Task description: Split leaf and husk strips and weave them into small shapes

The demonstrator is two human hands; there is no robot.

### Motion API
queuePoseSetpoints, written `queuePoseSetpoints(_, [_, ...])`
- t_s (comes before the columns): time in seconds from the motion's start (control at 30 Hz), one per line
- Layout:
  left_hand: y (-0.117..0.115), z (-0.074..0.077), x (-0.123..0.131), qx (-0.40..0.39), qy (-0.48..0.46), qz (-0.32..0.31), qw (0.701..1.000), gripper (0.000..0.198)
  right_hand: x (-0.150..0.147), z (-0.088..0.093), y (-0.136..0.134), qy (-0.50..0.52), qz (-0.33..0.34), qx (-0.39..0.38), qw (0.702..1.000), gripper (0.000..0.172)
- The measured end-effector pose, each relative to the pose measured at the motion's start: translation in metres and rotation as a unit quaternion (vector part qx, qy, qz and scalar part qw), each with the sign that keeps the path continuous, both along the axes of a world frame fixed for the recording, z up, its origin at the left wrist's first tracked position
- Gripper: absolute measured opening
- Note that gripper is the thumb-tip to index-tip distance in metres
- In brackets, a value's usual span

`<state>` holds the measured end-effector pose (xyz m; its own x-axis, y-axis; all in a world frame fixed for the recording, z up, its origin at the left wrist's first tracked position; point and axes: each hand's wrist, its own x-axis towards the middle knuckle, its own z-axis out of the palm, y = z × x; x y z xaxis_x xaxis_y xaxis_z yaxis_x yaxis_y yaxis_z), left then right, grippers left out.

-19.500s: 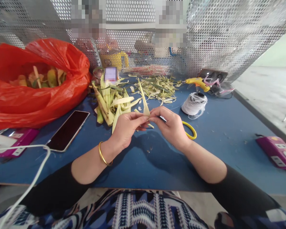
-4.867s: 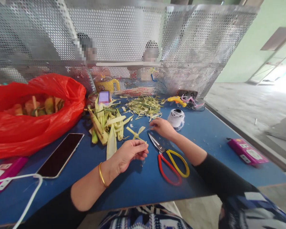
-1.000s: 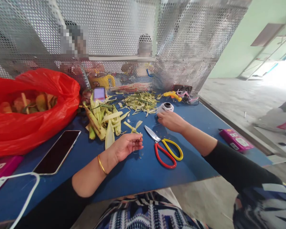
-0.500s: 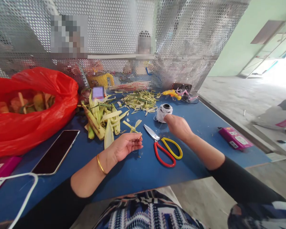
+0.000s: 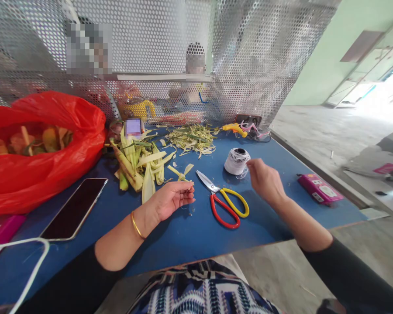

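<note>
The left hand (image 5: 174,199) pinches the crossed husk strips (image 5: 183,175) at its fingertips; I cannot tell whether the right hand (image 5: 266,179), just beside the upright thread spool (image 5: 235,165), grips thread; any pull should be gentle, clear of the scissors (image 5: 213,189).

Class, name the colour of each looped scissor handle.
One handle is red, the other handle yellow, in the head view.

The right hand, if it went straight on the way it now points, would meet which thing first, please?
Probably the spool of white thread, just ahead of the right hand; whether the two touch is hard to tell from this one view.
</note>
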<state>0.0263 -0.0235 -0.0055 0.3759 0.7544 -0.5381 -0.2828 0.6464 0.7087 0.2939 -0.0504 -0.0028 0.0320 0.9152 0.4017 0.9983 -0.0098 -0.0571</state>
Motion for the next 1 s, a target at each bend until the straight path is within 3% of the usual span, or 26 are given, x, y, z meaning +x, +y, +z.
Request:
queuePoseSetpoints(0.13, [0.001,-0.002,-0.001,0.001,-0.003,-0.007,1.0,0.021,-0.029,-0.017,-0.024,-0.008,0.217,-0.027,0.976,0.028])
queuePoseSetpoints(0.27, [0.002,-0.003,-0.002,0.009,-0.011,-0.013,1.0,0.018,-0.061,-0.011,-0.029,-0.006,0.333,-0.014,0.943,0.028])
queuePoseSetpoints(0.37, [0.002,-0.002,-0.003,0.011,-0.011,-0.01,1.0,0.02,-0.081,0.002,-0.01,-0.004,0.356,0.001,0.934,0.027])
queuePoseSetpoints(0.53, [0.002,-0.002,-0.003,0.022,-0.008,-0.004,1.0,0.021,-0.102,0.028,0.048,0.007,0.256,-0.048,0.965,0.027])
queuePoseSetpoints(0.67, [0.001,-0.003,-0.002,0.021,-0.007,-0.012,1.0,0.021,-0.095,0.051,0.081,-0.032,0.186,-0.07,0.98,0.038])
queuePoseSetpoints(0.73, [0.0,-0.003,-0.002,0.023,-0.007,-0.014,1.0,0.021,-0.081,0.063,0.081,-0.038,0.096,-0.022,0.994,0.028])
queuePoseSetpoints(0.83, [0.0,-0.004,-0.002,0.022,-0.008,-0.022,0.999,0.02,-0.055,0.073,0.069,-0.04,-0.01,0.03,0.999,0.034])
queuePoseSetpoints(0.9, [-0.001,-0.005,-0.001,0.018,-0.009,-0.028,0.999,0.019,-0.04,0.071,0.057,-0.055,-0.062,0.018,0.996,0.037])
queuePoseSetpoints(1.0, [-0.001,-0.006,0.0,0.015,-0.013,-0.031,0.999,0.019,-0.029,0.058,0.044,-0.091,-0.099,-0.064,0.989,0.052])
